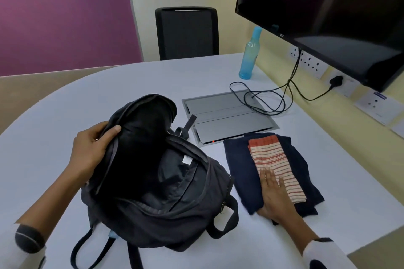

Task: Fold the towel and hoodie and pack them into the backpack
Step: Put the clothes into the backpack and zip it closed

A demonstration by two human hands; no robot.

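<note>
Head view, looking down at a white counter [65, 116] where a person works with both bare hands. Left hand [91, 148] grips the upper flap of a dark backpack [153, 192], thumb curled over the rim and fingers clamped behind the fabric, holding the main compartment wide open; the inside looks dark and no clothing shows in it. Backpack lies on the counter with its straps trailing toward the person. Right hand [274, 194] rests flat, fingers straight and close together, on a folded stack just to the right of the backpack: a red-and-cream striped towel [273, 159] lying on top of a folded navy hoodie [244, 170]. The palm covers the near end of the towel and touches the hoodie below it.

Folding appears finished, and the step in hand seems to be packing. Next move likely calls for the right hand to slide under or pinch the whole stack, lift it as one bundle without letting the towel slip off, and carry it left into the held-open mouth.

Beyond the stack, a grey flap panel [229, 116] is set into the counter with a black cable [262, 102] coiled on it. A blue water bottle [249, 54] stands farther back, a black chair [187, 33] sits at the far edge, and a dark monitor [328, 11] hangs at upper right
</note>
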